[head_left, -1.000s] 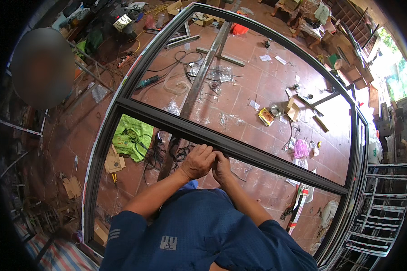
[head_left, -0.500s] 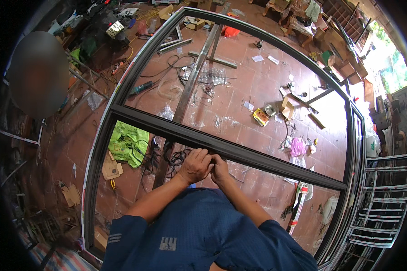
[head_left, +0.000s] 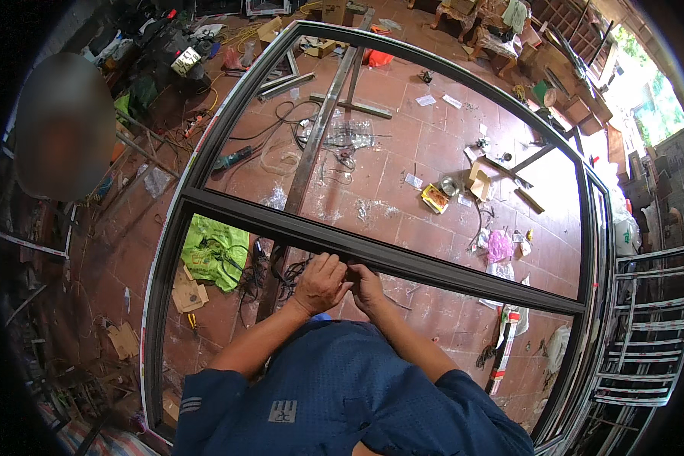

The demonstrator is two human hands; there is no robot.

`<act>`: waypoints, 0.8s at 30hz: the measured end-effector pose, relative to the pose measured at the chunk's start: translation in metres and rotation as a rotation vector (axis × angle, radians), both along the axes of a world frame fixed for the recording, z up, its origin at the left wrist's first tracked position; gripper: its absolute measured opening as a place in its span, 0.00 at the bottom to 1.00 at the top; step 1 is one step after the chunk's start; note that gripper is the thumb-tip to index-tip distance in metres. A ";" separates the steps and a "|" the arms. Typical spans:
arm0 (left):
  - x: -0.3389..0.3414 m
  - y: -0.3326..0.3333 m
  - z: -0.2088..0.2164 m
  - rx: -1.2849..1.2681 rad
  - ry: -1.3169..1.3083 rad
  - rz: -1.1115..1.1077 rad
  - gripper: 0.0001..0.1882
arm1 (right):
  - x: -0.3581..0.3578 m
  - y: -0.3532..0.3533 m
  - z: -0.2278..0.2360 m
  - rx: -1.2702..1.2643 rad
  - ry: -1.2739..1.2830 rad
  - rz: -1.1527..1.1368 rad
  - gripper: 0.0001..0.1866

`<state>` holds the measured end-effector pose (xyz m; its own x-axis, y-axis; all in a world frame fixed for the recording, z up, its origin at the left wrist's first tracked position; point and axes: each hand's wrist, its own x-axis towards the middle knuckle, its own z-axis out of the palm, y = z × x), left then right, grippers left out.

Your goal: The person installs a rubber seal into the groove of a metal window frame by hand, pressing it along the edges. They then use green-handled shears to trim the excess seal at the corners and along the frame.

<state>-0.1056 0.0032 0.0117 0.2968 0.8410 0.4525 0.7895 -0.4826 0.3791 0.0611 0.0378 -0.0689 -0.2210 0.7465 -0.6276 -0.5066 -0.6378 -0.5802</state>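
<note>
A large dark window or door frame [head_left: 153, 304] surrounds my arms, and its thick grooved crossbar [head_left: 433, 267] runs just beyond my hands. At the near edge of this bar, my left hand [head_left: 323, 284] is closed, its fingers curled down against the profile. Close beside it, my right hand [head_left: 367, 289] is closed too, fingertips and thumb pressed to the same edge. Whatever lies between the fingers is hidden or too small to make out. A narrow steel support bar [head_left: 311, 163] passes beneath the crossbar.
Below the frame, the tiled floor carries a green bag [head_left: 214, 254], black cables [head_left: 252, 277], an angle grinder [head_left: 234, 158], yellow-handled pliers [head_left: 193, 322] and a pink plastic bag [head_left: 500, 246]. Stacked metal frames [head_left: 650, 327] stand at right. Another person [head_left: 64, 129] is at far left.
Both hands have shifted slightly left along the crossbar, with a little more space between their fingers. The head view has moved slightly.
</note>
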 end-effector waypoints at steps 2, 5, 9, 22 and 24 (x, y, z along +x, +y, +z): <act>0.007 0.000 0.000 -0.056 -0.005 -0.007 0.25 | 0.002 0.000 -0.007 0.012 -0.003 -0.020 0.06; 0.014 0.000 0.000 -0.067 0.007 -0.016 0.25 | 0.005 0.001 -0.013 0.020 -0.010 -0.019 0.06; 0.013 -0.003 -0.004 0.008 -0.001 -0.011 0.25 | 0.007 0.001 -0.004 0.005 0.013 -0.001 0.06; 0.036 -0.005 -0.005 -0.023 0.006 -0.045 0.24 | 0.023 -0.001 -0.017 -0.044 -0.028 -0.032 0.08; 0.047 -0.004 -0.006 -0.037 -0.012 -0.056 0.24 | 0.035 -0.001 -0.011 -0.066 -0.027 -0.059 0.07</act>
